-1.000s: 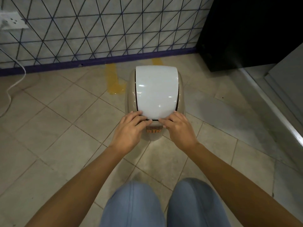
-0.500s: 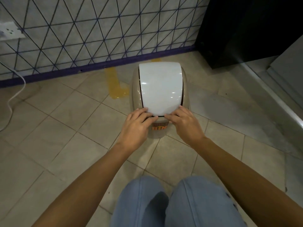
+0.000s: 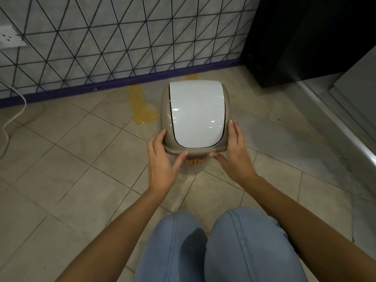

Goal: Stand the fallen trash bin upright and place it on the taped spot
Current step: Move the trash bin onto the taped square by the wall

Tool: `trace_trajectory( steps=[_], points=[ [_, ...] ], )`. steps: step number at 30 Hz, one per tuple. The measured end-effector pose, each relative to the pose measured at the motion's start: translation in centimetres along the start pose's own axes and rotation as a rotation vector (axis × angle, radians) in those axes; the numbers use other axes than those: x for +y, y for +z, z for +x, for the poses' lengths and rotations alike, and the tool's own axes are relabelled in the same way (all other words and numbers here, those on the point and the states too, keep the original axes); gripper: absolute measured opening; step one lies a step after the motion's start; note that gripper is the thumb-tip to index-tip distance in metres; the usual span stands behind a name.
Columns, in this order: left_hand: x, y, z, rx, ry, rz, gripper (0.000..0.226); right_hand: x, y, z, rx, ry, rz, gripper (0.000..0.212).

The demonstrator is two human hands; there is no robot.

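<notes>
The trash bin point(image 3: 196, 117) stands upright on the tiled floor, seen from above: beige body, glossy white swing lid, an orange label low on its front. My left hand point(image 3: 162, 161) cups the near left corner of its rim, thumb under the front edge. On the near right corner lies my right hand point(image 3: 234, 151), fingers flat along the side. One strip of yellow tape point(image 3: 140, 106) shows on the floor just left of the bin, and another bit of yellow tape point(image 3: 192, 76) peeks out behind it by the wall.
A tiled wall with a purple skirting point(image 3: 122, 82) runs close behind the bin. A black cabinet point(image 3: 305, 37) and a metal ledge point(image 3: 345, 129) stand to the right. A white cable point(image 3: 12, 117) trails at far left below a socket point(image 3: 8, 36). My knees point(image 3: 219, 247) are below.
Both hands have slid from the near edge of the white lid out to the bin's two near corners. The view has shifted a little closer to the wall.
</notes>
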State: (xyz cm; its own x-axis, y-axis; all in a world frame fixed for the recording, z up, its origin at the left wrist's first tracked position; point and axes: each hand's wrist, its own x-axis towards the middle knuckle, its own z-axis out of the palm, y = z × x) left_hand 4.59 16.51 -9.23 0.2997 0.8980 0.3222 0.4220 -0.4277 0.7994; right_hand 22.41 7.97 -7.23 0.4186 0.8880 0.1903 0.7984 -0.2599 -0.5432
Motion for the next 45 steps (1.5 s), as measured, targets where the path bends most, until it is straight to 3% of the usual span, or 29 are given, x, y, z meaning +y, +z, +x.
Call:
trace_trajectory(
  steps=[7, 16, 45],
  points=[
    [-0.6, 0.5, 0.7, -0.029, -0.044, 0.002, 0.086, 0.8, 0.4, 1.1, -0.006, 0.034, 0.110, 0.103],
    [-1.8, 0.7, 2.3, -0.057, -0.055, 0.004, 0.093, 1.8, 0.5, 3.4, 0.015, 0.004, 0.218, 0.092],
    [-2.2, 2.5, 10.8, 0.037, -0.209, -0.012, 0.083, 2.3, 2.5, 12.8, -0.054, 0.051, 0.372, 0.082]
  ],
)
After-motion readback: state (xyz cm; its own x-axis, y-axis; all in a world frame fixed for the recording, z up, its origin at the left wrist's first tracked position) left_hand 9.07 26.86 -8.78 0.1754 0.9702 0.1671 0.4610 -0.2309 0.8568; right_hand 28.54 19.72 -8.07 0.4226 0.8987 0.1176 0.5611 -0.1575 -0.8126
